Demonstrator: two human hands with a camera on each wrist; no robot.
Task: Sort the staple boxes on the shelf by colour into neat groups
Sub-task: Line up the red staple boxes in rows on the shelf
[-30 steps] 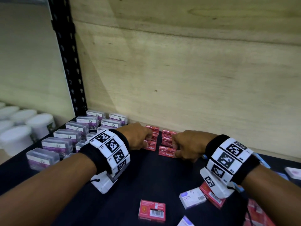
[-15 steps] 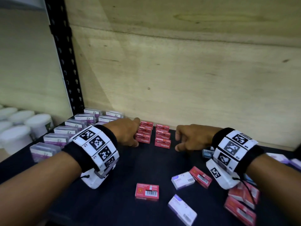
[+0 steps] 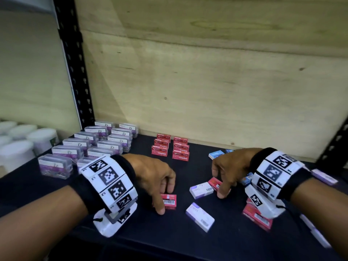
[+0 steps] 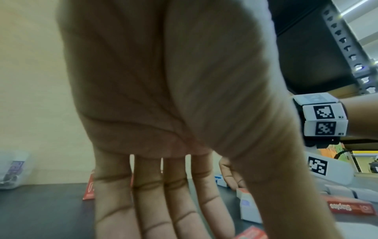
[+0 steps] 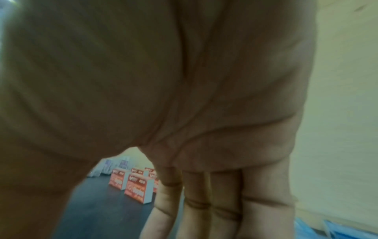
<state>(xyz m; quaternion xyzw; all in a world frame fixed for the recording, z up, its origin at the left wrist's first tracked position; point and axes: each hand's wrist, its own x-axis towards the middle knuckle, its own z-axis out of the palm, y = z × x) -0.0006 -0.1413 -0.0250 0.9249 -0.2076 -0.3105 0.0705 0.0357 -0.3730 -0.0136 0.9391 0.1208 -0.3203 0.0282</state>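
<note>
Two neat rows of red staple boxes (image 3: 170,149) stand at the back of the black shelf (image 3: 131,232); the right wrist view also catches the red rows (image 5: 139,189). My left hand (image 3: 164,199) reaches down and pinches a loose red staple box (image 3: 170,201) between thumb and fingers; this box's corner (image 4: 251,232) shows under the fingers (image 4: 163,202). My right hand (image 3: 219,183) hangs with straight fingers (image 5: 194,210) over another red box (image 3: 214,182), beside a white-purple box (image 3: 200,190). Whether those fingers touch the box is hidden.
Clear boxes of paper clips (image 3: 84,147) fill the back left. A second white-purple box (image 3: 199,216), blue boxes (image 3: 216,154) and more red boxes (image 3: 256,217) lie loose on the right. White tubs (image 3: 17,147) stand beyond the black upright (image 3: 75,72). A plywood wall (image 3: 207,91) closes the back.
Both hands have drawn back from the red rows toward the front. The left has come down onto the loose red box, the right over the scattered boxes.
</note>
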